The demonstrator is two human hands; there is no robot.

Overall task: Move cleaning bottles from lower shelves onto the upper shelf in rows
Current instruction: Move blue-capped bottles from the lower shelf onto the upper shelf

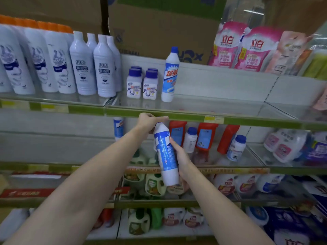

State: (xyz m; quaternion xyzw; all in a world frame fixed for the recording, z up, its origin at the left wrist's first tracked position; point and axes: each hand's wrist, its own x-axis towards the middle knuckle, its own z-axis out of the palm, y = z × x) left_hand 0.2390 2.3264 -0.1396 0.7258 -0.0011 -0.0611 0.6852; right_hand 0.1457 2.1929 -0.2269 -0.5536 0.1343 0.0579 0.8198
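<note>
Nearest the camera, two bare forearms reaching up toward the shelves. Right hand (182,156) wrapped round the lower body of a tall cleaning bottle (165,156), fingers behind it, thumb on the label edge. Left hand (147,121) curled over the bottle's neck and cap, just under the green edge strip (177,116) of the upper shelf. Bottle white, slim, leaning with its top to the left; blue and white label with small print, blue cap mostly hidden by the fingers. Held in the air in front of the middle shelf, touching no shelf.

Behind it, on the middle shelf, red pouches (206,135) and small white jars with blue lids (236,147).

Farther up, on the upper shelf, a matching bottle (169,75) standing upright, blue cap, blue and red label. Just left of it, four short blue-lidded tubs (142,82) in two rows, then tall white bottles (104,68). Pink refill bags (242,46) well to the right.
</note>
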